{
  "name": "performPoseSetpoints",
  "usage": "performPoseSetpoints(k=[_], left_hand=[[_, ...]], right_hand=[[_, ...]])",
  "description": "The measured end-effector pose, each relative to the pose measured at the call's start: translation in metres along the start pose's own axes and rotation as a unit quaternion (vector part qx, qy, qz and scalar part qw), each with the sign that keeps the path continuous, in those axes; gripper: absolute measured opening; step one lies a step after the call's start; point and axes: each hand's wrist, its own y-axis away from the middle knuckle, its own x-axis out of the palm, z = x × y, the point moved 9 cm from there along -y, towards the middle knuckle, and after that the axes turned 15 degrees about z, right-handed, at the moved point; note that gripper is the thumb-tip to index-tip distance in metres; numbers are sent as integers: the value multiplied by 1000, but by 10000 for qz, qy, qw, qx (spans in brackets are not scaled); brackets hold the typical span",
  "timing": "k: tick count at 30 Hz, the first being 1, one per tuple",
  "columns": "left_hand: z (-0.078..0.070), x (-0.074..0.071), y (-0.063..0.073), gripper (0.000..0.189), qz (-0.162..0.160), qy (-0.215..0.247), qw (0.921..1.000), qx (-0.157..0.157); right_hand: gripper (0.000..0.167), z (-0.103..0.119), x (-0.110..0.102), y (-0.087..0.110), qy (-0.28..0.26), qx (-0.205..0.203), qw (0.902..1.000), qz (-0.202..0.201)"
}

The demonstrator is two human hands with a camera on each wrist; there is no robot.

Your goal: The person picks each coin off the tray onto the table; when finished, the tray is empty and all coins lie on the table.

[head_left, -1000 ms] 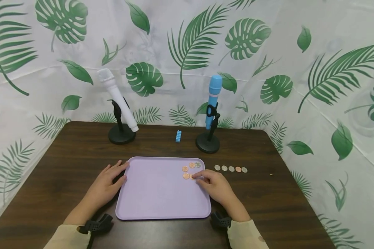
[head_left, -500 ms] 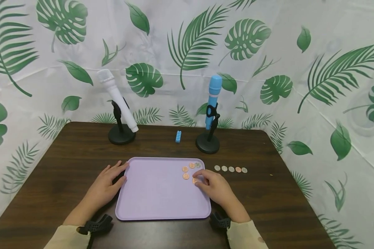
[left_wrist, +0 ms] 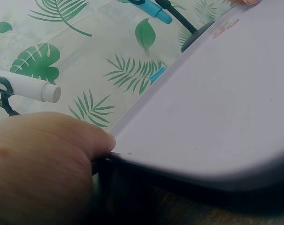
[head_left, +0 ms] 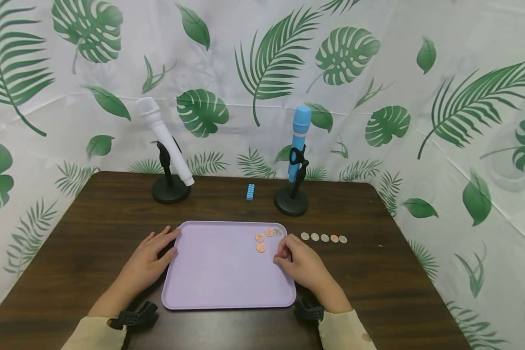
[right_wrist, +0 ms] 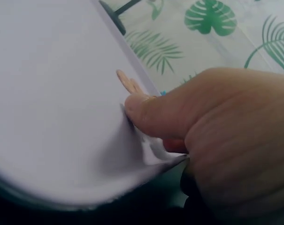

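A lilac tray (head_left: pixel 218 272) lies on the table between both hands. My left hand (head_left: pixel 150 260) rests at its left edge, fingers spread loosely, index fingertip and thumb touching the rim. Over the tray's right side, my right hand (head_left: pixel 302 260) curls its fingers and pinches a coin (right_wrist: pixel 125 113); only a thin edge shows beside the thumb in the right wrist view, the rest being hidden. Near the tray's upper right corner lie copper coins (head_left: pixel 260 248) and one silvery coin (head_left: pixel 277 232).
Right of the tray, several coins (head_left: pixel 325 237) form a row on the dark table (head_left: pixel 376 291). Behind stand a white microphone (head_left: pixel 164 131) and a blue microphone (head_left: pixel 301 126) on black stands, with a small blue block (head_left: pixel 250 192) between them. A leaf-print cloth (head_left: pixel 267 48) hangs behind.
The right fingers have slid one copper coin toward the tray's right edge, then curled round it, so it no longer shows on the tray. The left hand has stayed in place.
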Motion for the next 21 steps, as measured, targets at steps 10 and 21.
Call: performPoseSetpoints(k=[10, 21], left_hand=[[3, 4, 0, 58, -16, 22, 10000, 2], [3, 5, 0, 59, -6, -3, 10000, -39]], right_hand=[[22, 1, -11, 3, 14, -413, 9980, -485], [7, -24, -57, 26, 539, 459, 9682, -2401]])
